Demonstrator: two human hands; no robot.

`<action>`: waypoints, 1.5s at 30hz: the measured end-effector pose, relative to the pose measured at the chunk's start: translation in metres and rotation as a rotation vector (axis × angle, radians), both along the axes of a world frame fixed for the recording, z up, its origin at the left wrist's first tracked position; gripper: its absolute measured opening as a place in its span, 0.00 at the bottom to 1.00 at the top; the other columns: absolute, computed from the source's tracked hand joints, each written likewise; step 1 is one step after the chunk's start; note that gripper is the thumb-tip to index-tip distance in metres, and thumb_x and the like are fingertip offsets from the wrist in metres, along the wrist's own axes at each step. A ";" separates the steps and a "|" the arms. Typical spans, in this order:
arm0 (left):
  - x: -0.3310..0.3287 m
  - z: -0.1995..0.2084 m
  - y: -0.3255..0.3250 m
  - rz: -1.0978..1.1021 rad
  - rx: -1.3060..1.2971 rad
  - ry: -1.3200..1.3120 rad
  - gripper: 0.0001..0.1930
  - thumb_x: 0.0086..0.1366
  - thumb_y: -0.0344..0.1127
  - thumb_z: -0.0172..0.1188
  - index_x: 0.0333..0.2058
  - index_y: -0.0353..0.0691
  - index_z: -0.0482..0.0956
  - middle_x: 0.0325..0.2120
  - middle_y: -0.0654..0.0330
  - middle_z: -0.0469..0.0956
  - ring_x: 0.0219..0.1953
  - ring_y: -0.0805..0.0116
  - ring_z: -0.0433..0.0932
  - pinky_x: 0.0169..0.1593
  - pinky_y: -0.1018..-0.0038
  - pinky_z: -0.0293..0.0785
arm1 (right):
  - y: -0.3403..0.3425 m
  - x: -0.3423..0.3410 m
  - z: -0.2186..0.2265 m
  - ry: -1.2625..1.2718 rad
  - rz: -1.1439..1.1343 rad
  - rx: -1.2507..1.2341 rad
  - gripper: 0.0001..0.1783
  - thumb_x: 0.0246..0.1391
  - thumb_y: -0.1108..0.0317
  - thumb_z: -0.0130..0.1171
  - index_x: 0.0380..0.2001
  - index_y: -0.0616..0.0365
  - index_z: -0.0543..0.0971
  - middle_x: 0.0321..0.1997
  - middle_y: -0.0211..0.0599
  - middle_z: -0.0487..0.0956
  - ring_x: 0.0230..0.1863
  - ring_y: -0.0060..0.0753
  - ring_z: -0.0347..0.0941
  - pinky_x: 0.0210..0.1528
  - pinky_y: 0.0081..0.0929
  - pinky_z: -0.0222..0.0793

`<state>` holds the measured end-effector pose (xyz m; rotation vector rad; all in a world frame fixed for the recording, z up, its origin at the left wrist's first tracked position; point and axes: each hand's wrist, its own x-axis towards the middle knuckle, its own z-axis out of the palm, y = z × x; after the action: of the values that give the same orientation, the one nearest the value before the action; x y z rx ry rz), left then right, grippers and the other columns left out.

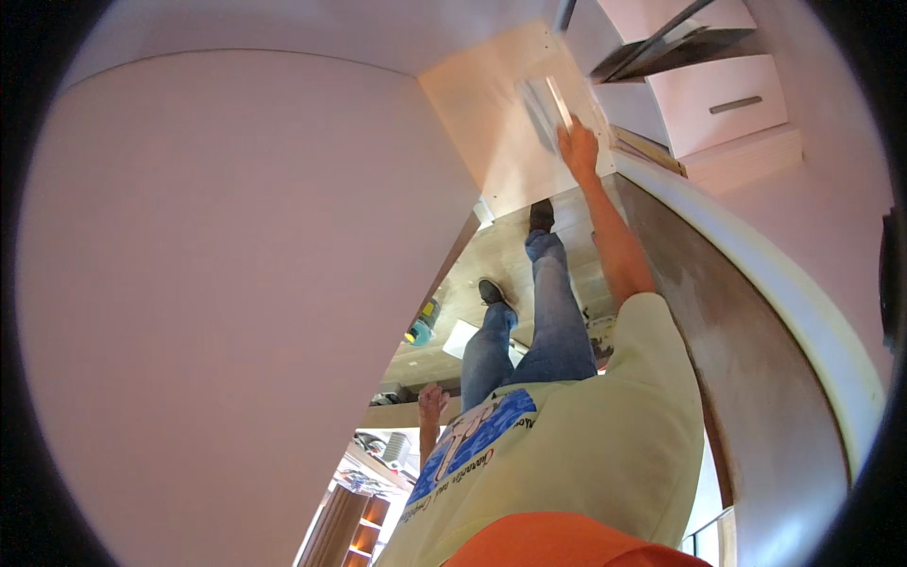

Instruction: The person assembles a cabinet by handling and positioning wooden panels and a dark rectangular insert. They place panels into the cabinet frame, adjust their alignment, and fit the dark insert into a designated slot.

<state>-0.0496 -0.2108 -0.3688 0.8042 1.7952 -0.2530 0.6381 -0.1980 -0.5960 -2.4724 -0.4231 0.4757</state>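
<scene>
My right hand [578, 149] reaches far forward and presses against a pale wooden panel [491, 132] standing on the floor. Its fingers hold a thin pale metal rail [557, 99] flat against that panel. My left hand [433, 404] hangs low by my hip and grips the edge of a beige board [392, 414]. My own legs in blue jeans and dark shoes [491, 291] stand on the wooden floor [505, 250] between the panels.
A large white panel [217, 283] fills the left side. At the right runs a curved white-edged board with a brown raw face [756, 378]. White drawers [723, 94] stand beyond it. A yellow and teal power tool [423, 326] and a white sheet [461, 338] lie on the floor.
</scene>
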 end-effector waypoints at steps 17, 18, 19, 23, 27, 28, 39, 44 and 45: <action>-0.053 -0.096 0.120 -0.729 0.113 -0.466 0.15 0.72 0.39 0.56 0.50 0.36 0.74 0.37 0.60 0.77 0.34 0.70 0.77 0.41 0.72 0.75 | -0.154 -0.318 0.082 0.071 -0.055 -0.186 0.19 0.55 0.61 0.61 0.49 0.55 0.77 0.38 0.52 0.82 0.41 0.58 0.80 0.45 0.53 0.75; -0.063 -0.093 0.127 -0.675 0.155 -0.652 0.16 0.72 0.41 0.56 0.50 0.36 0.73 0.37 0.62 0.76 0.36 0.71 0.76 0.43 0.73 0.74 | -0.160 -0.337 0.085 0.044 -0.057 -0.166 0.20 0.55 0.61 0.61 0.50 0.55 0.77 0.38 0.53 0.82 0.41 0.59 0.80 0.45 0.53 0.75; -0.072 -0.088 0.133 -0.645 0.190 -0.652 0.16 0.72 0.42 0.56 0.51 0.37 0.73 0.36 0.63 0.75 0.38 0.72 0.75 0.45 0.74 0.73 | -0.167 -0.352 0.088 0.018 -0.056 -0.149 0.20 0.55 0.61 0.61 0.50 0.55 0.77 0.38 0.53 0.82 0.41 0.59 0.80 0.45 0.53 0.75; -0.104 -0.074 0.146 -0.750 0.291 -0.590 0.16 0.73 0.42 0.53 0.51 0.37 0.72 0.37 0.61 0.77 0.37 0.71 0.77 0.44 0.72 0.74 | -0.187 -0.411 0.100 -0.052 -0.041 -0.076 0.21 0.52 0.58 0.62 0.46 0.59 0.78 0.34 0.55 0.82 0.38 0.62 0.79 0.42 0.52 0.74; -0.138 -0.084 0.138 -0.674 0.364 -0.734 0.13 0.70 0.34 0.54 0.49 0.37 0.75 0.35 0.59 0.78 0.36 0.68 0.78 0.43 0.71 0.75 | -0.199 -0.463 0.108 0.020 0.038 -0.097 0.20 0.53 0.58 0.63 0.43 0.61 0.79 0.31 0.56 0.82 0.36 0.62 0.79 0.40 0.51 0.73; -0.148 -0.087 0.132 -0.548 0.322 -0.819 0.12 0.69 0.34 0.54 0.49 0.37 0.76 0.35 0.59 0.79 0.36 0.69 0.78 0.42 0.71 0.75 | -0.204 -0.477 0.109 0.021 0.067 -0.086 0.21 0.53 0.58 0.63 0.44 0.62 0.78 0.31 0.57 0.82 0.36 0.62 0.80 0.39 0.52 0.73; -0.222 -0.084 0.043 -0.581 0.332 -0.593 0.14 0.70 0.36 0.56 0.50 0.36 0.75 0.36 0.61 0.79 0.36 0.71 0.78 0.41 0.72 0.75 | -0.215 -0.566 0.086 0.047 0.107 -0.078 0.21 0.51 0.60 0.64 0.45 0.61 0.79 0.34 0.59 0.82 0.39 0.63 0.79 0.42 0.50 0.74; -0.271 -0.089 0.026 -0.442 0.298 -0.428 0.14 0.71 0.36 0.55 0.51 0.38 0.74 0.39 0.62 0.79 0.36 0.71 0.80 0.38 0.74 0.74 | -0.195 -0.570 0.091 -0.027 0.133 -0.066 0.23 0.51 0.59 0.64 0.48 0.60 0.78 0.35 0.58 0.82 0.39 0.63 0.79 0.43 0.52 0.74; -0.280 -0.092 0.024 -0.421 0.281 -0.441 0.15 0.71 0.38 0.56 0.52 0.39 0.73 0.39 0.62 0.78 0.35 0.72 0.81 0.36 0.75 0.74 | -0.191 -0.568 0.093 -0.026 0.122 -0.078 0.23 0.51 0.59 0.64 0.48 0.60 0.78 0.35 0.58 0.82 0.39 0.63 0.79 0.43 0.53 0.74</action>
<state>-0.3295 -0.1869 -0.4604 1.3279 1.2490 -0.0831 0.0703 -0.3888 -0.5026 -2.5399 -0.5793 0.5192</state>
